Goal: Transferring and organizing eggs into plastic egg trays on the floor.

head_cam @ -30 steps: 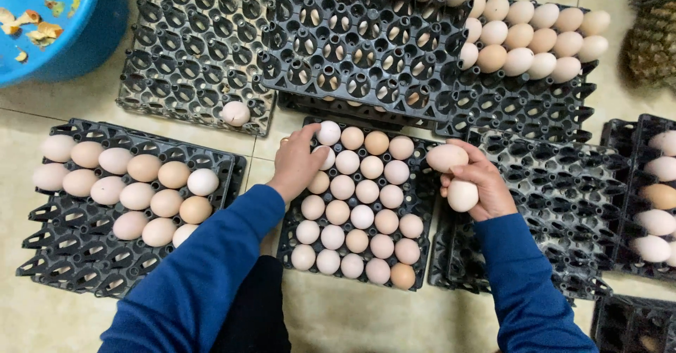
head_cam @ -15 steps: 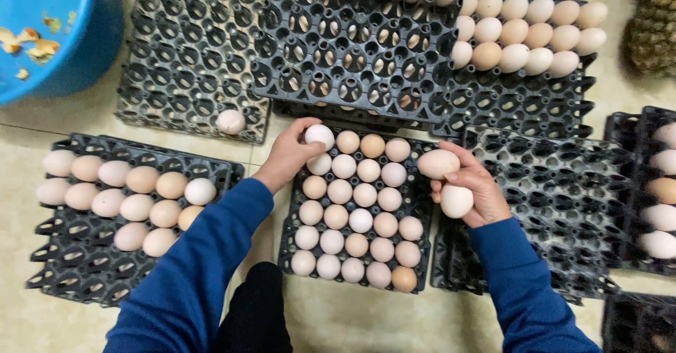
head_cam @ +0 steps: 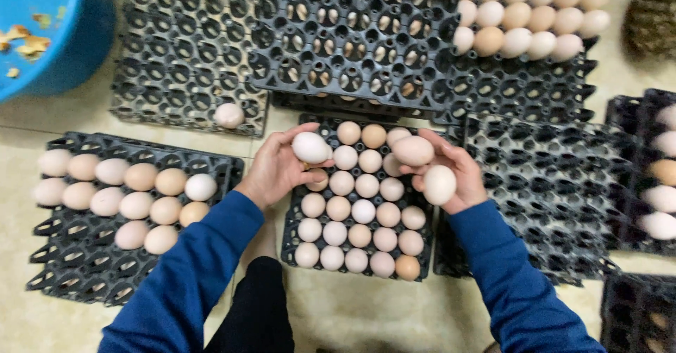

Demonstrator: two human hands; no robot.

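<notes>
Clasped eggs (head_cam: 310, 147) partly finger-hidden

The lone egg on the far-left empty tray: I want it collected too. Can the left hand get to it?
Probably yes: the left hand, holding one egg, lies just below-right of the lone egg, nothing between, though its grip is occupied.

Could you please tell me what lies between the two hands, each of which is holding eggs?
In the head view, the eggs at the top of the middle black tray lie between the left hand and the right hand; no bare floor shows there.
</notes>
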